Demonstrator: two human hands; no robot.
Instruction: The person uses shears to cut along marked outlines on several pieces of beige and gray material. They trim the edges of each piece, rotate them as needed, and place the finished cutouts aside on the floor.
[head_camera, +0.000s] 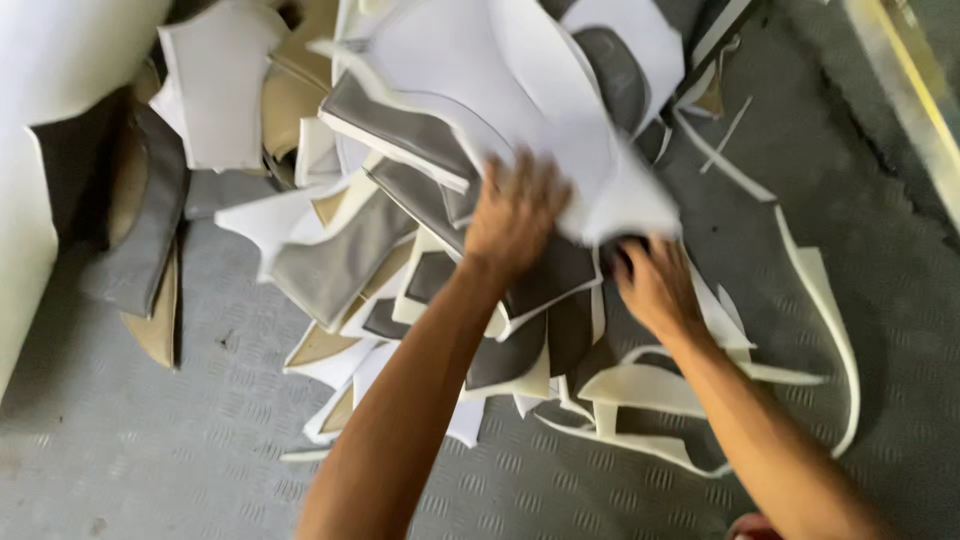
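Two bare arms reach into one heap of grey and white cut panels (400, 230), too many to count, on a grey studded floor (150, 440). Left hand (513, 215) grips a large white sheet (560, 110) atop the heap. Right hand (655, 285), beside it, digs underneath, grip hidden.

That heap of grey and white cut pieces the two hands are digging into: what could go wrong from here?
The left hand lifts a large white sheet from the top of the pile, so loose layers beneath could slide off and scatter. The right hand reaches under that sheet, where its fingertips are hidden, and may snag something unseen. Thin white offcut strips trail over the grey ribbed floor and could catch a foot.
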